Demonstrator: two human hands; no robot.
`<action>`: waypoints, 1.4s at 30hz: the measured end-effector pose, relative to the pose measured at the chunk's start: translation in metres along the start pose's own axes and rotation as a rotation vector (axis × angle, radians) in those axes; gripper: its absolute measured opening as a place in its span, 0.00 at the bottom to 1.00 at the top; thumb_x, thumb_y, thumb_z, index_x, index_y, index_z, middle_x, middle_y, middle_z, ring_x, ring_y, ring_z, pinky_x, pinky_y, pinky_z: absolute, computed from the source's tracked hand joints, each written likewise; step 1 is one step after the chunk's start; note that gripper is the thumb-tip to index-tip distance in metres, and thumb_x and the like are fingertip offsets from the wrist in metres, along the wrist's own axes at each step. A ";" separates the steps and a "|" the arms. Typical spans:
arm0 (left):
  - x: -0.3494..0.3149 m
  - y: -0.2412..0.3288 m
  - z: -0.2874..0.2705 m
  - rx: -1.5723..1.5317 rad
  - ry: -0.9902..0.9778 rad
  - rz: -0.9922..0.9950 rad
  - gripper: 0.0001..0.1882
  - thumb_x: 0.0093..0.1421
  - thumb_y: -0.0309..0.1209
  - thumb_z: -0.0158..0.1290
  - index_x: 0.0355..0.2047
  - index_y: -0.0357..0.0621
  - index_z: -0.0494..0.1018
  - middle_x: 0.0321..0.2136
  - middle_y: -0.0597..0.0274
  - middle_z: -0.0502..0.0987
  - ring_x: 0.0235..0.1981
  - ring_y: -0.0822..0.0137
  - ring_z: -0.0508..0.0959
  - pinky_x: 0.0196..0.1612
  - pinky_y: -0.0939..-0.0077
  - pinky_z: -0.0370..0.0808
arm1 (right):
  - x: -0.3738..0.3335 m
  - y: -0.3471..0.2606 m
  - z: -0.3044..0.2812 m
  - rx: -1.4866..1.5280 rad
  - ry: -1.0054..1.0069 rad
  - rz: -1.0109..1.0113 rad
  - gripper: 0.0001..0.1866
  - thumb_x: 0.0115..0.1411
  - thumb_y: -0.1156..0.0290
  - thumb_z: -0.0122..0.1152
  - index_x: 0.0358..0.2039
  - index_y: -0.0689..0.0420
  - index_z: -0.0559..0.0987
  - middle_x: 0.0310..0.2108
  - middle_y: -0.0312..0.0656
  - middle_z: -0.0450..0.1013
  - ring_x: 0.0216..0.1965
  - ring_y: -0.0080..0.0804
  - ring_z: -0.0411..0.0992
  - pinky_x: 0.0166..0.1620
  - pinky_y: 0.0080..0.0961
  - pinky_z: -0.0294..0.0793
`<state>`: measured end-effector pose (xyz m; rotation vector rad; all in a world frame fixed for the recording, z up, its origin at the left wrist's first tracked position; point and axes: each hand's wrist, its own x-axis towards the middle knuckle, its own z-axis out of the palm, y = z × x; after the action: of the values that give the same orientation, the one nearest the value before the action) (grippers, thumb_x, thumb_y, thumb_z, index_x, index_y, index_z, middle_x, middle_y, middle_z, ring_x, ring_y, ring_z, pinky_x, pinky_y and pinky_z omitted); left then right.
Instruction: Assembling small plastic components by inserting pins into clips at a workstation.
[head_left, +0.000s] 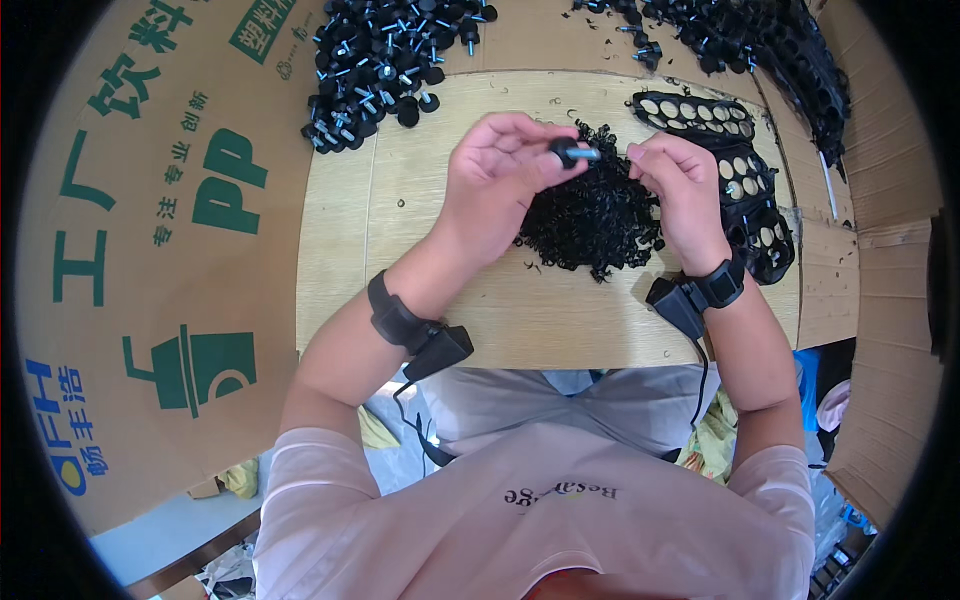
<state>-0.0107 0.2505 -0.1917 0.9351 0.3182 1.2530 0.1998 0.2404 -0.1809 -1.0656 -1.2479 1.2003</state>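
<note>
A black round-headed screw (566, 152) with a bare metal shank is pinched in my left hand (495, 180), the shank pointing right. Close to the tip of that shank, my right hand (684, 190) has thumb and forefinger pressed together; whatever they may hold is too small to make out. Beneath and between both hands lies a heap of tiny black curled pieces (590, 230), which look like small open rings. Each wrist wears a dark strap with a black box and a cable.
Many black-headed screws (375, 70) are piled at the far left, others (700, 35) at the far right. Black sheets with round holes (745, 180) lie right of my right hand. Cardboard walls (180, 300) flank the wooden table (560, 320); loose black bits dot it.
</note>
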 end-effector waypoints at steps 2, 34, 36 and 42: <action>0.003 0.003 -0.003 -0.047 0.055 -0.005 0.13 0.58 0.15 0.52 0.43 0.38 0.66 0.45 0.47 0.74 0.48 0.59 0.77 0.55 0.63 0.76 | -0.003 0.001 0.006 0.010 0.045 -0.034 0.09 0.58 0.73 0.60 0.22 0.62 0.79 0.20 0.30 0.71 0.22 0.14 0.61 0.28 0.15 0.59; 0.015 0.019 -0.019 0.465 0.357 0.337 0.18 0.59 0.19 0.53 0.50 0.36 0.65 0.35 0.51 0.79 0.39 0.62 0.80 0.40 0.69 0.78 | -0.006 -0.003 0.009 -0.602 -0.327 -0.600 0.11 0.55 0.76 0.61 0.40 0.57 0.81 0.31 0.43 0.78 0.31 0.36 0.76 0.36 0.27 0.74; 0.000 0.013 -0.008 0.639 0.239 0.395 0.19 0.58 0.17 0.54 0.49 0.36 0.66 0.35 0.52 0.79 0.39 0.63 0.80 0.41 0.71 0.78 | -0.011 -0.012 0.012 -0.572 -0.270 -0.530 0.12 0.55 0.74 0.62 0.41 0.54 0.82 0.32 0.42 0.79 0.31 0.38 0.75 0.38 0.30 0.74; -0.022 -0.003 0.019 0.670 -0.103 0.485 0.20 0.54 0.13 0.57 0.47 0.36 0.71 0.35 0.56 0.80 0.39 0.69 0.78 0.48 0.74 0.71 | -0.003 -0.013 0.001 -0.631 -0.282 -0.714 0.05 0.55 0.74 0.61 0.31 0.59 0.81 0.33 0.41 0.78 0.33 0.39 0.72 0.40 0.31 0.71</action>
<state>-0.0031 0.2223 -0.1889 1.7197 0.4591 1.5626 0.1998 0.2363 -0.1677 -0.7597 -2.0833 0.4070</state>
